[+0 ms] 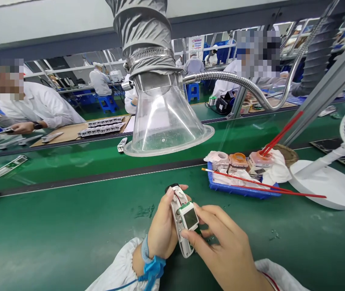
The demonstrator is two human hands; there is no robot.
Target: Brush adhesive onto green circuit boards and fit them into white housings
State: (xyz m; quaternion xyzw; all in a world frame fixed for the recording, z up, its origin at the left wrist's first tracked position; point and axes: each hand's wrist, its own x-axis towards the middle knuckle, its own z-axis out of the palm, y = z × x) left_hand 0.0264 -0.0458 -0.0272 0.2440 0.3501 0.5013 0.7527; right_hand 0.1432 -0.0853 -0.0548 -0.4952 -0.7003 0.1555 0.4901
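My left hand (161, 227) is closed around a slim white plastic housing (180, 226) with a black tip, holding it upright over the green bench mat (53, 234). A small green circuit board with a grey display (189, 217) sits against the housing. My right hand (225, 246) pinches that display board between thumb and forefinger. A blue antistatic strap circles my left wrist.
A clear fume-extraction funnel (164, 121) on a grey hose hangs just beyond my hands. A blue tray (239, 189) with tape rolls, cloths and red sticks lies to the right, beside a white fan base (330, 184). Co-workers in white coats sit across the conveyor.
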